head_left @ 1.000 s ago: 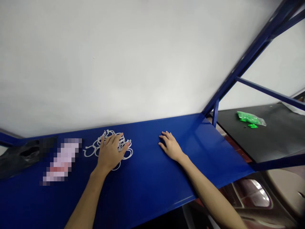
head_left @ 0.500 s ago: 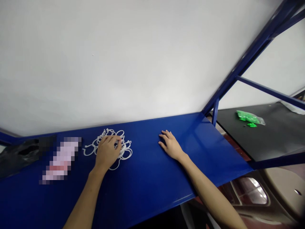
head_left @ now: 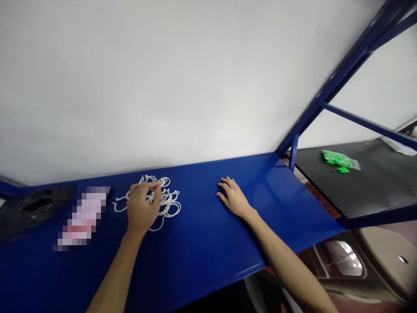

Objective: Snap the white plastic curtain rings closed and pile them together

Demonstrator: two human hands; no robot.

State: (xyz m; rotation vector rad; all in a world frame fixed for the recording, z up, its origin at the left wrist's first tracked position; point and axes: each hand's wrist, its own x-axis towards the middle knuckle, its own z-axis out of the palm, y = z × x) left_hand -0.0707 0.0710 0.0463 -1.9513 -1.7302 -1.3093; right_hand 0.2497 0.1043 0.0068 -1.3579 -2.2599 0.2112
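A loose pile of thin white plastic loops (head_left: 174, 209), some with small ring-shaped ends, lies on the blue table (head_left: 202, 226). Just above this heap is my left hand (head_left: 143, 206), its thumb and forefinger pinched together. A small white loop end shows at those fingertips, against another loop behind it; the palm hides part of the pile. My right hand (head_left: 233, 198) rests palm down on the tabletop, to the right of the loops, with fingers spread and nothing in it.
Left of the pile lie a pinkish blurred-out packet (head_left: 86, 213) and a black plastic bag (head_left: 28, 213). A white wall stands behind. Blue frame bars (head_left: 325, 93) rise at right, beyond them a black table (head_left: 365, 187) with a green-filled bag (head_left: 340, 158) and a beige stool (head_left: 387, 256).
My left hand has lifted slightly, and its thumb and forefinger have closed into a pinch with a white loop end at the tips. My right hand stays put.
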